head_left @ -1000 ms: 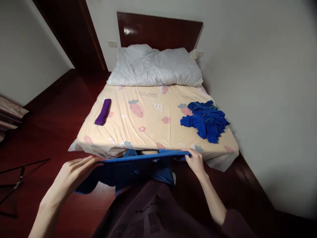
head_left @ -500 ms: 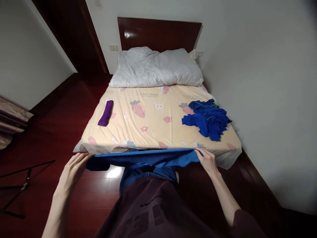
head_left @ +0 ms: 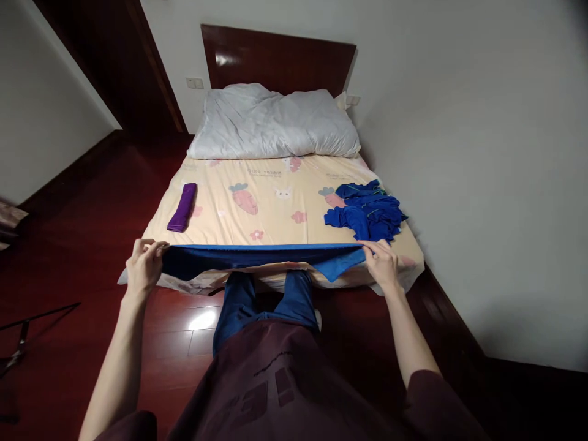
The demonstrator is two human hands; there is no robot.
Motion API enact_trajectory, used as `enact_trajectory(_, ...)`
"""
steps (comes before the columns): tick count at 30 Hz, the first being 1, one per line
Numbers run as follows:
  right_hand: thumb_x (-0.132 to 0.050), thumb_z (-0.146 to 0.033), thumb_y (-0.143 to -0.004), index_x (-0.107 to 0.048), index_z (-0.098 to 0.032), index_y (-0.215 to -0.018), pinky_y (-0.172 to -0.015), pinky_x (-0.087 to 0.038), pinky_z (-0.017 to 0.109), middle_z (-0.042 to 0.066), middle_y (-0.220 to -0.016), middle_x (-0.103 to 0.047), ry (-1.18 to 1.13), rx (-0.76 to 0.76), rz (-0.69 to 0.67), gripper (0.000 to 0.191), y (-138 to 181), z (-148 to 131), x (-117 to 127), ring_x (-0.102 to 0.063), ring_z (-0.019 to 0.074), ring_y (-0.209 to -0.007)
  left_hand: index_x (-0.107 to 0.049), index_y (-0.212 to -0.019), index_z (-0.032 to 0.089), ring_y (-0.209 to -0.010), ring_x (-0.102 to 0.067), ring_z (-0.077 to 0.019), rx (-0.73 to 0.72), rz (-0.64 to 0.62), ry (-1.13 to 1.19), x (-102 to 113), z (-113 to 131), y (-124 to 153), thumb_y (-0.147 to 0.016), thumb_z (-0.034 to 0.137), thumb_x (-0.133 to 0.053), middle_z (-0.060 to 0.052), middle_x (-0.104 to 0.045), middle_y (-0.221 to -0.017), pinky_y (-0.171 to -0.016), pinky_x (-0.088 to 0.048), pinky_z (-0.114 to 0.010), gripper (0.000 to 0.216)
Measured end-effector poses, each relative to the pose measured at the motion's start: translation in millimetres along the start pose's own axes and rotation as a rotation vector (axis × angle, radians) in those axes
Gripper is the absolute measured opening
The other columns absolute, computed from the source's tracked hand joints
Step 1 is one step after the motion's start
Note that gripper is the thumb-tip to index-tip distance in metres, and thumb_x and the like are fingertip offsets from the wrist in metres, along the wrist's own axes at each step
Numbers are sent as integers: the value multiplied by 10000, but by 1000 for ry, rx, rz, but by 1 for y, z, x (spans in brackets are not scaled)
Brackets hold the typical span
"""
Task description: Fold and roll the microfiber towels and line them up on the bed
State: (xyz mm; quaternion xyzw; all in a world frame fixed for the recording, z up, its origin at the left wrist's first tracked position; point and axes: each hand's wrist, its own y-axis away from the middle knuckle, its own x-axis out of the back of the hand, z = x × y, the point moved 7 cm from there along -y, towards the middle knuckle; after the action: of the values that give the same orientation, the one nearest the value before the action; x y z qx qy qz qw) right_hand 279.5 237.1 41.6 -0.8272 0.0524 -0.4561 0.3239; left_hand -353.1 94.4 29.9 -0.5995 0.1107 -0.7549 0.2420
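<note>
A blue cloth (head_left: 257, 256) is stretched taut between my two hands, over the foot edge of the bed (head_left: 275, 208). My left hand (head_left: 144, 266) pinches its left corner, fingers closed on the fabric. My right hand (head_left: 381, 263) grips the right end, where a loose corner hangs down. A pile of more blue cloths (head_left: 365, 211) lies on the right side of the sheet, just beyond my right hand. A rolled purple cloth (head_left: 182, 207) lies on the left side of the sheet.
White pillows (head_left: 273, 122) sit against a dark wooden headboard (head_left: 275, 58). A white wall runs close along the bed's right side. Dark red wooden floor (head_left: 82, 208) lies to the left, with a thin black stand (head_left: 22, 343) at the far left.
Both hands have lifted the blue cloth up and forward, from in front of my legs to the bed's foot edge, pulling it out straight. The view shifted a little.
</note>
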Motion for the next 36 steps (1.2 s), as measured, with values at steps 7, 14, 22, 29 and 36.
enact_trajectory(7, -524, -359, -971, -815, -204, -1009, -750, -537, 347, 94, -885, -771, 33, -47, 117, 332, -36, 26, 9, -633, 221, -715, -745, -1062, 175, -815, -653, -152, -208, -249, 127, -10, 7, -35, -995, 455, -439, -93, -694, -1099, -745, -476, -251, 421)
enact_trajectory(14, -578, -450, -909, -819, -164, -959, -628, -478, 312, 54, -621, -686, 75, -90, 137, 377, -83, 38, 13, -555, 182, -521, -736, -1101, 176, -957, -693, -223, -186, -253, 142, 15, 13, -70, -963, 472, -451, -116, -742, -1104, -872, -508, -299, 434)
enact_trajectory(22, -589, -496, -911, -804, -190, -970, -639, -538, 322, 11, -438, -623, -24, -267, -1, 379, -16, 52, 16, -688, 234, -502, -723, -1057, 172, -899, -703, -233, -273, -291, 86, 20, 19, -1, -990, 320, -391, -120, -747, -1047, -802, -519, -323, 370)
enact_trajectory(29, -656, -483, -871, -777, -204, -939, -696, -627, 351, 84, -812, -802, -196, -318, -106, 312, 22, 77, 22, -794, 293, -795, -703, -1031, 200, -740, -672, -204, -163, -256, -83, 30, 15, 30, -990, 300, -365, -90, -769, -1024, -621, -445, -287, 356)
enact_trajectory(36, -661, -455, -849, -771, -196, -897, -718, -648, 365, 99, -833, -799, -240, -277, -118, 285, -5, 81, 5, -795, 305, -820, -749, -968, 223, -859, -722, -241, -70, -463, 60, -1, -13, -15, -947, 453, -421, -86, -781, -1025, -701, -480, -271, 401)
